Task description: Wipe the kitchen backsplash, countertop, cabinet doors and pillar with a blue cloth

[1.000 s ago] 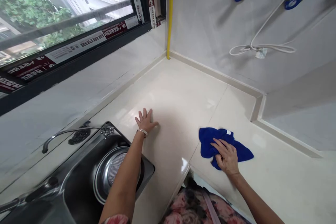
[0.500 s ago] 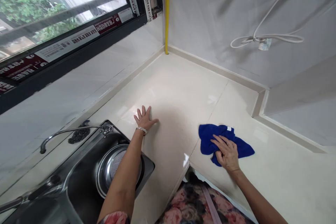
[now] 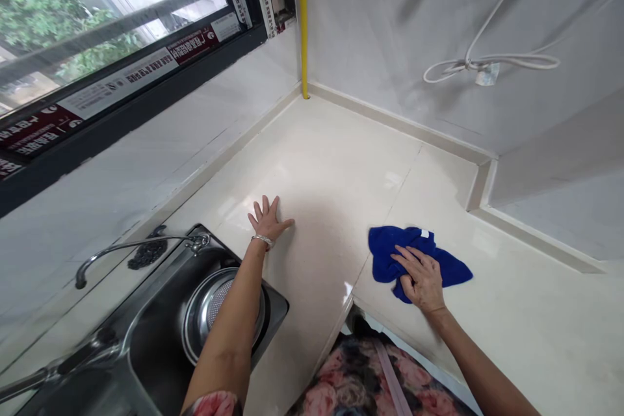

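Observation:
My left hand (image 3: 268, 221) lies flat on the cream countertop (image 3: 312, 162), fingers spread, beside the corner of the sink. It holds nothing, and a silver bracelet circles the wrist. To the right, my right hand (image 3: 423, 278) presses down on a crumpled blue cloth (image 3: 390, 247) with a small white tag. The fingers reach over the top of the cloth, with the thumb at its lower edge. What is under the palm is hidden.
A steel sink (image 3: 160, 344) with a round strainer basket (image 3: 195, 322) and a thin curved faucet (image 3: 121, 245) stands at left. Dark scouring mesh (image 3: 147, 253) lies behind it. A yellow pipe (image 3: 303, 26) rises in the corner. A tied white cable (image 3: 517, 62) hangs on the wall.
The camera view has shifted slightly. Both hands and the blue cloth stay in nearly the same places on the countertop.

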A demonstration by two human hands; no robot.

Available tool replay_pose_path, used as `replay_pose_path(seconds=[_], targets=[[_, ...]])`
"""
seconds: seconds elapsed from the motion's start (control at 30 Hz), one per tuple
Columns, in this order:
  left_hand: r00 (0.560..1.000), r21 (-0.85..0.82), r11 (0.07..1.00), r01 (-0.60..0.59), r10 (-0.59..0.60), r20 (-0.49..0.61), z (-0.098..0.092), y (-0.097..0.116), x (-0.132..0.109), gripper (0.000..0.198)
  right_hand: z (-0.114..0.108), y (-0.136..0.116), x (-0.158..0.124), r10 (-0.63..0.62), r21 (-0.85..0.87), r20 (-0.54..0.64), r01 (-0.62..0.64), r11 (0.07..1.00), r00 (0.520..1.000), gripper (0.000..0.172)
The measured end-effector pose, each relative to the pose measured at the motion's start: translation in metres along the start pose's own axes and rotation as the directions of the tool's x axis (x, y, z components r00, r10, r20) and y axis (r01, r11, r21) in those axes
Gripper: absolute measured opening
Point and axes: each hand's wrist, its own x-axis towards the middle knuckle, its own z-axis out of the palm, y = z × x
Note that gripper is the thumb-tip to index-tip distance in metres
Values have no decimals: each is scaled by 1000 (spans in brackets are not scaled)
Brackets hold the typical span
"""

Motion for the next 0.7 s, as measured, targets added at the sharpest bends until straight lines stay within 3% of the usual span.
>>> replay_pose_path(seconds=[0.5,0.7], targets=[[1000,-30,1000,2,-2,3,-2,3,-2,93,3,8,-4,-30,-42,20,31,999,999,51],[1000,-17,1000,6,-6,-13,2,3,-1,101,4,9,-5,-18,-48,38,20,999,999,51]])
